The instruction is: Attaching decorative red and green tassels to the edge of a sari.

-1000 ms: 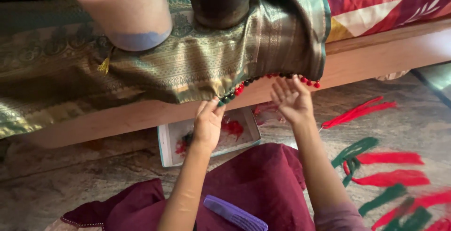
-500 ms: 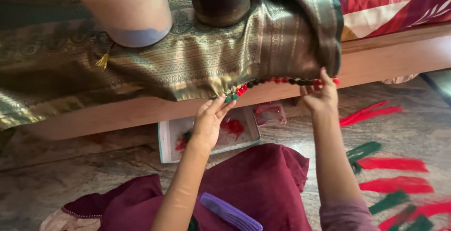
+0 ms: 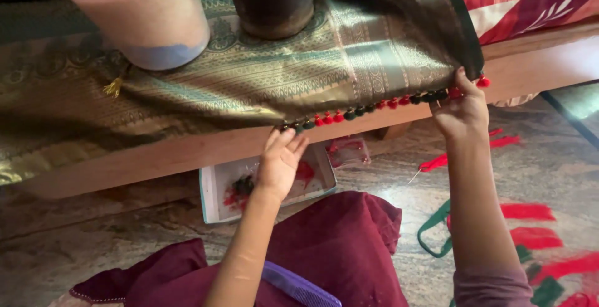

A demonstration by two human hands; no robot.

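The right hand has moved farther right, stretching the tassel edge taut. Its grip pinches the edge's right end; the left hand, fingers spread, touches the left end. The edge runs left-right, rising rightward, along the bed.

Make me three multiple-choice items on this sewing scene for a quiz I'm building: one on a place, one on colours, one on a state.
1. Where is the shallow box?
A. On the floor under the wooden ledge
B. On the cloth
C. In the person's lap

2. What colours are the tassels along the cloth's edge?
A. Blue and white
B. Red and dark green
C. All yellow

3. What is the right hand doing?
A. Lying flat on the floor
B. Holding a comb
C. Gripping the cloth's corner

Answers: 1 A, the box sits below the ledge. 2 B, the tassels alternate. 3 C, the right hand pinches the cloth.
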